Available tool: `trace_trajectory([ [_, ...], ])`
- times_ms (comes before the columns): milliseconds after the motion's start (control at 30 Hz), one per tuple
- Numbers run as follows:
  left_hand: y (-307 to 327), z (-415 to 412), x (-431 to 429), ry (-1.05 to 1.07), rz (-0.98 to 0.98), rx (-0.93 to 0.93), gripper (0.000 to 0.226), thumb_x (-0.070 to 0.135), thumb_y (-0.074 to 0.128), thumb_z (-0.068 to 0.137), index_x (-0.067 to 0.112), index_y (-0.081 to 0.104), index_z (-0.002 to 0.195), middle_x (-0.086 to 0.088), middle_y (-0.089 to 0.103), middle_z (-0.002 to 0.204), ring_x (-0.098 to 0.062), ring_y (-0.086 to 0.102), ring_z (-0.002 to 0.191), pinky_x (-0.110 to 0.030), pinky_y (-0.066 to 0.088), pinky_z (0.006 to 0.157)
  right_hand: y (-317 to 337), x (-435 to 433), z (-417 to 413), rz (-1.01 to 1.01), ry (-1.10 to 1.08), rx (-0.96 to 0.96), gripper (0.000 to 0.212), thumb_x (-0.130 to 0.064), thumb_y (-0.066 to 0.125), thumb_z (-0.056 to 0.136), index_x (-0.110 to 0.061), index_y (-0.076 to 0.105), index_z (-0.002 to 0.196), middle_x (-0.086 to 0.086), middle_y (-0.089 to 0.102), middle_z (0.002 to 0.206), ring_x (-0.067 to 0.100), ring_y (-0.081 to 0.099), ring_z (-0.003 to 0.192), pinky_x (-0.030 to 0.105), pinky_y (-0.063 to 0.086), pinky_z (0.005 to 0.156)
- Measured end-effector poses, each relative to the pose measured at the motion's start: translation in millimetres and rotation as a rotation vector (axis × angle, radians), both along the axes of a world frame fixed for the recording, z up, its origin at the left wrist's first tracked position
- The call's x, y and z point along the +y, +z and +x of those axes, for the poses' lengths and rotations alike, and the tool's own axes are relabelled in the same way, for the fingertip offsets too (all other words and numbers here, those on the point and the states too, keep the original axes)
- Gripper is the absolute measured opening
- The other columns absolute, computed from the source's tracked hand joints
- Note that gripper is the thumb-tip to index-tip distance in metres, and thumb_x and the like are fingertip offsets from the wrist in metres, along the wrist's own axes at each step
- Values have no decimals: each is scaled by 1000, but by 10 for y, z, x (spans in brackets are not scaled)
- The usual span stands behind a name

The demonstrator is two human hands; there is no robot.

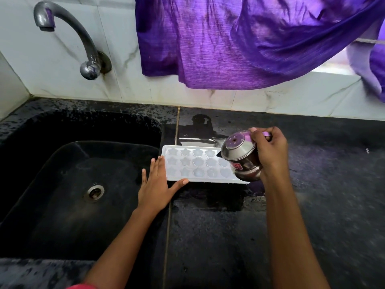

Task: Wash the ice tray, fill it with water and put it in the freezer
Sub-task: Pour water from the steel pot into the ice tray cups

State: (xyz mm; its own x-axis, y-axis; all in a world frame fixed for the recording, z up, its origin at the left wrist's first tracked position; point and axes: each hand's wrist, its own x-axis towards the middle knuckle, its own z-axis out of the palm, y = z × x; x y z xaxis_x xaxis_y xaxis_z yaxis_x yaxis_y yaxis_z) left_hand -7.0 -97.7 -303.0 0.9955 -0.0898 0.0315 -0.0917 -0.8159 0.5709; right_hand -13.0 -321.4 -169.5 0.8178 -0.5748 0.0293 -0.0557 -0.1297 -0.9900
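Observed tray [198,163] lying flat on counter [312,205], just right of sink [52,184], long side facing the person. Counted three rows of star- and flower-shaped cells; cannot tell how much water sits in them.

Noted left hand [158,184] open, palm down, fingers straight, at tray's left end. Fingers lie along the short edge and the thumb tip rests against the near edge.

Noted right hand [268,151] curled round the handle of a small steel kettle [239,157], gripping it. Recorded kettle tilted, spout pointing left, held over tray's right end and hiding the cells there. Saw red label on its belly and holes in its lid. Cannot tell whether water leaves the spout, nor whether kettle touches tray.

Logged a wet, shiny patch on counter just behind tray. Saw drain [95,191] in sink floor and tap [68,32] on tiled wall above sink. Saw purple cloth [239,38] hanging over the wall behind counter.
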Motion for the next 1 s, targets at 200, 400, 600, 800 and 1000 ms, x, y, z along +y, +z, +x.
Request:
trace_trajectory([
  [200,-3,-2,-2,17,16,2,104,73,42,78,14,-2,151,1,0,160,-11,-10,145,-40,-9,116,-7,101,24,-105,27,13,20,-23,60,88,-25,47,73,8,63,98,30,62,95,50,53,86],
  [400,3,-8,-6,17,29,5,105,75,39,77,13,-4,150,1,-2,160,-10,-12,145,-38,-11,115,-10,169,51,-192,51,25,22,-24,59,88,-29,45,72,7,62,100,28,60,97,52,51,87],
  [600,7,-8,-6,13,21,7,105,76,38,77,13,-3,150,1,-2,160,-10,-12,145,-39,-11,115,-25,222,78,-281,71,23,25,-25,59,88,-31,44,69,-2,59,88,25,60,92,50,50,86],
  [800,-1,-7,-3,10,19,3,105,76,37,76,14,-4,150,1,-2,160,-10,-12,144,-39,-11,115,-15,249,88,-357,85,20,25,-25,58,89,-30,43,69,-4,59,88,20,58,89,43,50,85],
  [1000,-6,-5,-3,11,8,4,104,75,39,77,14,-3,150,1,-1,160,-10,-12,145,-38,-11,115,13,270,93,-409,106,14,13,-26,57,90,-21,49,81,-5,58,86,20,57,89,46,50,86],
])
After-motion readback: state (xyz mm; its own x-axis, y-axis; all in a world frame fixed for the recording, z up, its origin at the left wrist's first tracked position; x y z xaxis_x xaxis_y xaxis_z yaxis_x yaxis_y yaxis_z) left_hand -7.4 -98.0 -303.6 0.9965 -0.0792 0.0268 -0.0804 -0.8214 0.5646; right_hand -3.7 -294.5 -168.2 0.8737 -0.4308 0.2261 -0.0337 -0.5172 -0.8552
